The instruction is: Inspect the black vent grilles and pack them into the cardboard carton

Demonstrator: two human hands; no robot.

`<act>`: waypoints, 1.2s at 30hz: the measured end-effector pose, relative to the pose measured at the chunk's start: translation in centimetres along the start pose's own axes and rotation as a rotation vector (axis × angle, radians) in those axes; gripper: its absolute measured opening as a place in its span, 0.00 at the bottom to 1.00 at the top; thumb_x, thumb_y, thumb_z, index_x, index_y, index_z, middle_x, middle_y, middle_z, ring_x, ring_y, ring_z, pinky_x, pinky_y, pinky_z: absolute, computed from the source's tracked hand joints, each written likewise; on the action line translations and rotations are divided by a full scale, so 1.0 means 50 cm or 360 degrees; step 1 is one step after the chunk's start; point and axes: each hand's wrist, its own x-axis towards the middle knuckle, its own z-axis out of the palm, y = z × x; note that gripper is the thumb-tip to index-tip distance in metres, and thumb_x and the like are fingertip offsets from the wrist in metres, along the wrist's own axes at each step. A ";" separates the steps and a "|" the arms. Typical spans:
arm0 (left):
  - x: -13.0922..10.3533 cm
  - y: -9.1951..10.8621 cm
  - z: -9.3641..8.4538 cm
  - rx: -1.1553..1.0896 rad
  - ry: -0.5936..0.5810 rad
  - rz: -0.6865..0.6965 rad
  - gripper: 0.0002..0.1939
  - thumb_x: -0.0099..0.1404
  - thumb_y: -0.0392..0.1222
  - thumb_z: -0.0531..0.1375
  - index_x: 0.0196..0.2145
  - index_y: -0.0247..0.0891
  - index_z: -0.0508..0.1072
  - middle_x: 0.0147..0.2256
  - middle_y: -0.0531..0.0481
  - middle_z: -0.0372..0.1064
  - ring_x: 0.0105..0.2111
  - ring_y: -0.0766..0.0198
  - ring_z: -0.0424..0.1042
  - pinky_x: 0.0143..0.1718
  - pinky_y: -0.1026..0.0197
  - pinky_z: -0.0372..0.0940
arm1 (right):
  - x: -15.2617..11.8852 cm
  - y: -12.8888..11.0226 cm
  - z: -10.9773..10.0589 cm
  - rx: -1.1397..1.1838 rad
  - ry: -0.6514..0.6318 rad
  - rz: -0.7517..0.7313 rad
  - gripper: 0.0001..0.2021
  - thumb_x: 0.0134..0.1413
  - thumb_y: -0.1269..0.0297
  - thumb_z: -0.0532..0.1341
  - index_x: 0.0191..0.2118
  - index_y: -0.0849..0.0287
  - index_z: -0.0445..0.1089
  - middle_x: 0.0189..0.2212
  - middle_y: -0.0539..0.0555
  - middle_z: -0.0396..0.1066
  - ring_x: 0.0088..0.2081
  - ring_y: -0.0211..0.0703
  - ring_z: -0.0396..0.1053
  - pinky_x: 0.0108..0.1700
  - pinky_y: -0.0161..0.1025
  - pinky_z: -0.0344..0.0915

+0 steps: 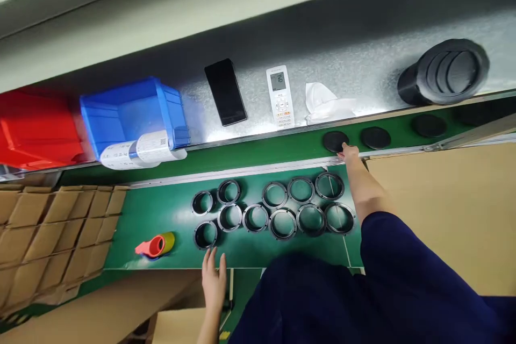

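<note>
My left hand (214, 277) hangs at the front edge of the green table, fingers stretched and apart, just below a black ring (206, 235) at the near left of the group. Several more black rings (282, 224) stand in two uneven rows across the tabletop. On the far green strip under the shelf, my right hand (348, 151) pinches the near edge of a round black disc (335, 141). The disc lies flat there. Beside it is a second black disc (375, 138), with more discs (429, 125) further right.
A metal shelf (250, 70) overhangs the back, carrying a red bin (38, 129), a blue bin (133, 113), a phone (226, 91), a white remote (280, 95), crumpled tissue (326, 102) and a black cylinder (443, 72). Left are cardboard boxes (56, 236) and a red-and-yellow tape roll (157, 245).
</note>
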 end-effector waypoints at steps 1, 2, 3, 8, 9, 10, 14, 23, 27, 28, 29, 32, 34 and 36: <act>-0.010 0.028 0.002 -0.0041 -0.0035 -0.0013 0.26 0.65 0.60 0.56 0.54 0.44 0.74 0.61 0.39 0.68 0.62 0.43 0.69 0.62 0.41 0.66 | 0.016 0.013 0.013 0.0144 0.0006 0.0063 0.26 0.71 0.42 0.48 0.24 0.52 0.57 0.17 0.44 0.57 0.24 0.34 0.64 0.39 0.39 0.71; -0.016 0.057 0.005 -0.0082 -0.0065 -0.0020 0.26 0.65 0.59 0.57 0.54 0.43 0.74 0.60 0.39 0.70 0.61 0.43 0.70 0.62 0.41 0.67 | 0.027 0.023 0.031 0.0293 0.0008 0.0137 0.25 0.70 0.41 0.48 0.24 0.50 0.53 0.16 0.43 0.54 0.23 0.34 0.63 0.39 0.39 0.71; -0.019 0.089 0.009 -0.0128 -0.0091 -0.0035 0.26 0.65 0.59 0.58 0.54 0.42 0.74 0.59 0.38 0.71 0.60 0.43 0.71 0.62 0.40 0.67 | 0.032 0.028 0.052 0.0436 0.0000 0.0206 0.25 0.69 0.40 0.49 0.23 0.49 0.51 0.16 0.43 0.53 0.23 0.33 0.63 0.39 0.38 0.71; -0.003 0.277 0.047 -0.0696 -0.0351 -0.0156 0.27 0.60 0.58 0.65 0.51 0.39 0.75 0.54 0.36 0.75 0.56 0.46 0.75 0.62 0.42 0.66 | -0.089 -0.021 0.200 0.0999 -0.0253 0.0388 0.28 0.59 0.41 0.63 0.24 0.50 0.47 0.19 0.48 0.64 0.31 0.38 0.73 0.47 0.42 0.75; 0.003 0.315 0.057 -0.0894 -0.0450 -0.0153 0.29 0.57 0.57 0.68 0.52 0.39 0.75 0.56 0.35 0.74 0.58 0.46 0.73 0.63 0.43 0.66 | -0.144 -0.045 0.230 0.1137 -0.0345 0.0431 0.28 0.55 0.43 0.67 0.24 0.51 0.48 0.21 0.49 0.68 0.33 0.40 0.75 0.48 0.44 0.76; 0.010 0.350 0.066 -0.1132 -0.0537 -0.0148 0.33 0.55 0.55 0.70 0.55 0.40 0.73 0.60 0.36 0.71 0.62 0.46 0.69 0.64 0.44 0.65 | -0.205 -0.072 0.257 0.1302 -0.0459 0.0501 0.29 0.51 0.45 0.71 0.24 0.52 0.50 0.24 0.49 0.71 0.35 0.42 0.77 0.48 0.45 0.77; 0.029 0.426 0.085 -0.1959 -0.0798 -0.0310 0.39 0.56 0.56 0.68 0.62 0.43 0.66 0.68 0.39 0.61 0.67 0.46 0.61 0.64 0.42 0.64 | -0.447 -0.180 0.312 0.1872 -0.1085 0.0887 0.24 0.42 0.57 0.78 0.28 0.55 0.61 0.35 0.51 0.79 0.39 0.46 0.80 0.46 0.43 0.79; -0.018 0.407 -0.003 -0.2803 -0.1133 -0.0755 0.42 0.69 0.74 0.42 0.58 0.37 0.72 0.60 0.39 0.71 0.66 0.43 0.64 0.65 0.34 0.59 | -0.538 -0.289 0.205 0.0509 -0.1225 -0.0271 0.23 0.64 0.41 0.60 0.36 0.58 0.78 0.37 0.60 0.76 0.38 0.48 0.75 0.38 0.44 0.75; -0.043 0.409 -0.023 -0.2870 -0.1421 -0.0854 0.48 0.66 0.79 0.41 0.60 0.37 0.70 0.63 0.36 0.68 0.66 0.39 0.63 0.64 0.28 0.57 | -0.518 -0.308 0.189 0.0006 -0.0611 -0.1011 0.18 0.69 0.48 0.56 0.48 0.48 0.82 0.57 0.58 0.67 0.61 0.57 0.61 0.64 0.60 0.62; -0.048 0.411 -0.025 -0.2891 -0.1469 -0.0872 0.48 0.65 0.79 0.40 0.61 0.37 0.69 0.63 0.35 0.67 0.66 0.39 0.63 0.64 0.28 0.57 | -0.520 -0.307 0.191 -0.0078 -0.0601 -0.1068 0.18 0.70 0.49 0.55 0.49 0.46 0.81 0.59 0.58 0.65 0.62 0.57 0.58 0.65 0.61 0.59; -0.053 0.412 -0.025 -0.2908 -0.1509 -0.0887 0.48 0.66 0.79 0.40 0.61 0.38 0.69 0.63 0.35 0.67 0.65 0.39 0.63 0.64 0.27 0.57 | -0.523 -0.304 0.194 -0.0146 -0.0604 -0.1093 0.19 0.71 0.50 0.54 0.51 0.45 0.81 0.60 0.57 0.63 0.63 0.57 0.57 0.66 0.62 0.57; -0.065 0.416 -0.021 -0.2902 -0.1596 -0.0929 0.47 0.67 0.78 0.40 0.60 0.37 0.70 0.62 0.35 0.68 0.65 0.39 0.63 0.63 0.26 0.57 | -0.535 -0.288 0.198 -0.0286 -0.0588 -0.1086 0.19 0.71 0.51 0.53 0.54 0.44 0.79 0.63 0.56 0.60 0.64 0.59 0.54 0.67 0.65 0.54; -0.071 0.418 -0.015 -0.2852 -0.1628 -0.0953 0.46 0.68 0.77 0.40 0.58 0.36 0.72 0.61 0.34 0.69 0.65 0.39 0.64 0.63 0.26 0.56 | -0.541 -0.277 0.193 -0.0324 -0.0587 -0.1067 0.20 0.71 0.51 0.52 0.53 0.45 0.80 0.63 0.56 0.61 0.64 0.59 0.54 0.68 0.66 0.52; -0.078 0.421 -0.006 -0.2792 -0.1671 -0.0969 0.46 0.68 0.77 0.40 0.57 0.35 0.72 0.60 0.34 0.70 0.64 0.38 0.64 0.63 0.25 0.56 | -0.545 -0.269 0.183 -0.0337 -0.0605 -0.1056 0.20 0.71 0.50 0.52 0.51 0.46 0.81 0.63 0.56 0.62 0.64 0.59 0.54 0.68 0.66 0.52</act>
